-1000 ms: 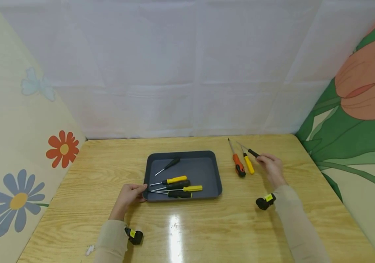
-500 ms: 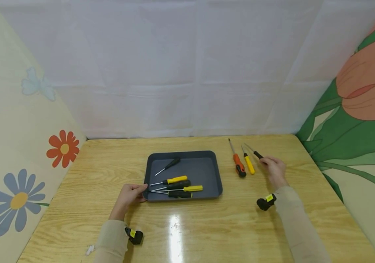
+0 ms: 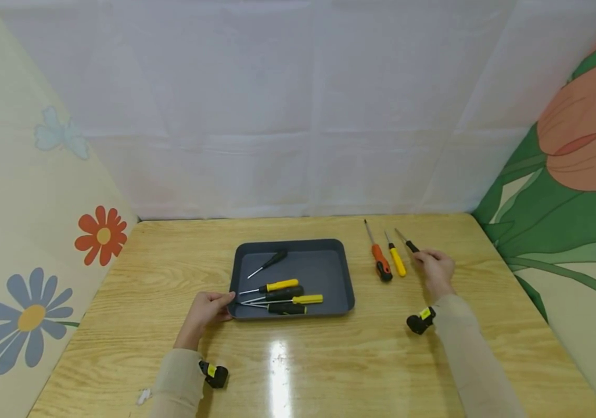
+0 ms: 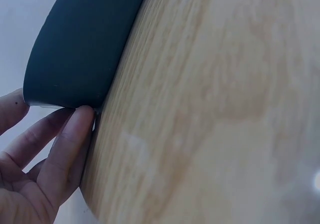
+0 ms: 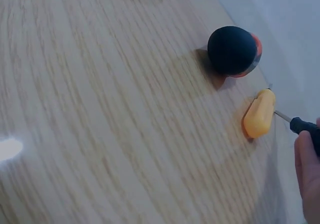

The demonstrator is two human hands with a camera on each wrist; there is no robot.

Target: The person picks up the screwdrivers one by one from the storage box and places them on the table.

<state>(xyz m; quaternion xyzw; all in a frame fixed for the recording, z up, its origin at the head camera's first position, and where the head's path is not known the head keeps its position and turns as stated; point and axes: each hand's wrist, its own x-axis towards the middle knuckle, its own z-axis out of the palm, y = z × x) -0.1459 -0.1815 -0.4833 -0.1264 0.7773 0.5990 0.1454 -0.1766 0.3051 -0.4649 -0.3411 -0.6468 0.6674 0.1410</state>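
Note:
My left hand [image 3: 208, 307] pinches the near left corner of a dark grey tray [image 3: 329, 278]; in the left wrist view the thumb is at its rim and the fingers [image 4: 70, 144] lie against its outer wall. My right hand [image 3: 435, 271] holds a black-handled screwdriver [image 3: 411, 246] by its handle, the shaft pointing away and left. Just left of it lies a yellow screwdriver [image 3: 397, 261], then an orange and black screwdriver [image 3: 380, 261], both roughly parallel to it. The right wrist view shows the held screwdriver's black handle [image 5: 305, 128] beside the yellow one.
Inside the tray lie several screwdrivers: a small black one [image 3: 275, 258] at the back, and yellow [image 3: 282, 285] and black [image 3: 287, 309] ones bunched near the front left. A white scrap [image 3: 143, 396] is on the wooden table [image 3: 350, 371] at front left. A white sheet [image 3: 298, 116] stands behind.
My right hand has moved slightly right with the black-handled screwdriver, whose shaft has swung from over the yellow screwdriver's tip to beside it. The left hand and tray have stayed put.

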